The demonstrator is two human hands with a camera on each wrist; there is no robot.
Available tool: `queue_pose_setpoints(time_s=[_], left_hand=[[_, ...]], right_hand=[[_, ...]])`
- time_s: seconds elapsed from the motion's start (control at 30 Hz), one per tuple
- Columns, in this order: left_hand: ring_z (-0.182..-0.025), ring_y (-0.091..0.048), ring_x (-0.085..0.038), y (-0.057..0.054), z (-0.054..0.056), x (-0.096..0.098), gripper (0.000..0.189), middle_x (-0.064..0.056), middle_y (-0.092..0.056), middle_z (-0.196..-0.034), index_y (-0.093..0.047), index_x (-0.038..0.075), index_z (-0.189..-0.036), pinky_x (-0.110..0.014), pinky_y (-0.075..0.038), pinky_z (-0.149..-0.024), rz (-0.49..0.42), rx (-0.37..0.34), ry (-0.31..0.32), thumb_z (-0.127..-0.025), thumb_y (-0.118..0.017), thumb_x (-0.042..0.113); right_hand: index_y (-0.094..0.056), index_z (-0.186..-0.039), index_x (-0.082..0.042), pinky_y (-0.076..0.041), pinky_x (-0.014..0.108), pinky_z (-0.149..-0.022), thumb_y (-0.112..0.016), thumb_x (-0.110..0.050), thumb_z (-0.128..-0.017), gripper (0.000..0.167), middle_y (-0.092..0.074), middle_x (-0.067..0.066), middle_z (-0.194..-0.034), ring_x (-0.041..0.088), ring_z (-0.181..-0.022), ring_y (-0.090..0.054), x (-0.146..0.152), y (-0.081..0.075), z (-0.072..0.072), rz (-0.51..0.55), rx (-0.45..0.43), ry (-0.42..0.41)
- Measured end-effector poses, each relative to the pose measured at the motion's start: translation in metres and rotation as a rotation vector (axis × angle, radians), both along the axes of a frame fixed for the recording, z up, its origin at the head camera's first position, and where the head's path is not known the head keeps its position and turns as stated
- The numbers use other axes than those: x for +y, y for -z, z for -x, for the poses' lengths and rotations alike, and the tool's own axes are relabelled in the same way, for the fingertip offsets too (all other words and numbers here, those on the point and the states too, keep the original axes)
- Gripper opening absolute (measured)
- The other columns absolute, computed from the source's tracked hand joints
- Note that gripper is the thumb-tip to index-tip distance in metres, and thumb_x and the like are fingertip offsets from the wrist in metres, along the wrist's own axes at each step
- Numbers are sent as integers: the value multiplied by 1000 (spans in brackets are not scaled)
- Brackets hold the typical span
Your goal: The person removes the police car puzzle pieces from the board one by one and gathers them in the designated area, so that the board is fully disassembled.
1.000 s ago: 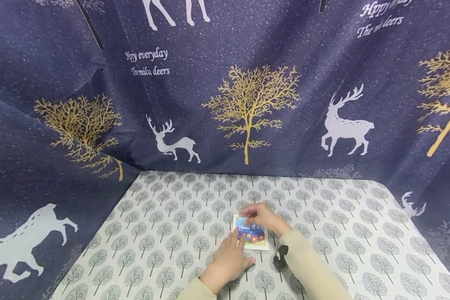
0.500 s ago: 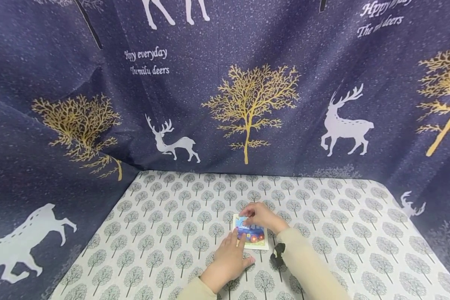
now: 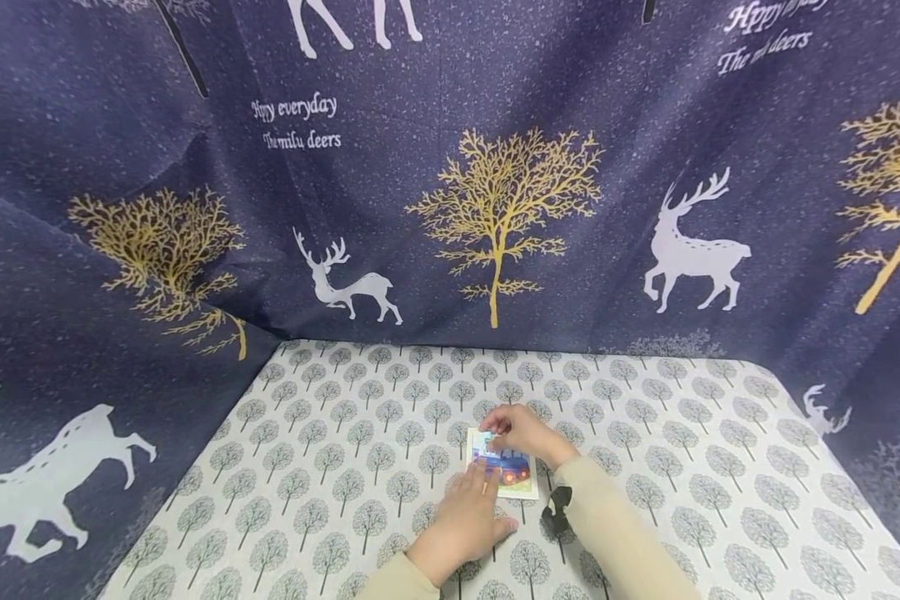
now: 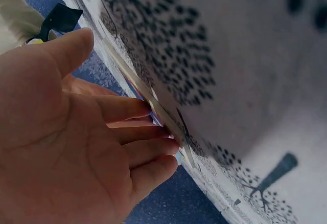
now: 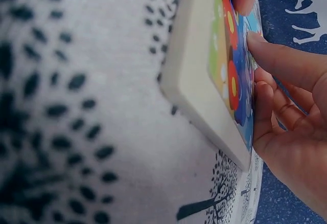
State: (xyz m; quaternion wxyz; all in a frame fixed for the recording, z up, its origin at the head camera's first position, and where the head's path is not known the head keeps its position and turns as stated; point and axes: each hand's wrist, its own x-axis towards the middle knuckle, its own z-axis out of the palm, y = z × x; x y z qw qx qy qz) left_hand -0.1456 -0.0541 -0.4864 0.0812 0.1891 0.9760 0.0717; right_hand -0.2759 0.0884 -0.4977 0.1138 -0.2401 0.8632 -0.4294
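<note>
A small flat puzzle board [image 3: 523, 489] with a pale thick frame lies on the cloth, showing a blue cartoon car with red and yellow wheels. My left hand [image 3: 461, 517] lies over its near left part, fingers stretched out and tips on the picture. At the board's top, my right hand [image 3: 531, 435] bends over the picture. In the right wrist view, the right thumb [image 5: 278, 55] touches the picture face, with curled fingers below it; I cannot tell whether they pinch a piece. Edge-on in the left wrist view, the board [image 4: 125, 68] meets the left fingertips.
A white tablecloth [image 3: 330, 500] printed with grey trees covers the table. Behind it and to the left hangs a dark blue curtain [image 3: 390, 208] with deer and golden trees. A black strap piece [image 3: 557, 510] sits at the right sleeve's cuff.
My left hand has slid slightly to the right and further over the picture, covering more of the car. The right hand stays at the board's top with little movement.
</note>
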Motion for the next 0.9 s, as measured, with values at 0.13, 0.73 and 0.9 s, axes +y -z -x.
queue_pose_setpoints(time_s=[0.13, 0.73, 0.9], left_hand=[[-141, -28, -35, -2, 1, 3, 78, -19, -31, -153, -38, 3, -146, -47, -28, -113, 12, -11, 34, -90, -55, 54], [-141, -29, -34, -7, 4, 7, 77, -13, -32, -154, -37, 5, -147, -45, -27, -114, 18, -46, 26, -90, -57, 52], [-140, -30, -35, -6, 3, 6, 78, -14, -33, -153, -37, 4, -147, -45, -28, -114, 21, -41, 23, -89, -57, 53]], right_hand=[[-71, -101, -7, -51, 28, -76, -77, -3, -74, 28, -65, 2, -88, 13, -81, -57, 2, 1, 2, -2, 8, -17], [-71, -97, -8, -49, 27, -75, -72, -5, -82, 16, -65, -1, -82, 13, -77, -57, 6, -2, 4, 61, -29, 10], [-70, -97, -8, -51, 31, -78, -70, -9, -85, 12, -65, -1, -84, 13, -79, -59, 6, 3, 6, 110, -107, 52]])
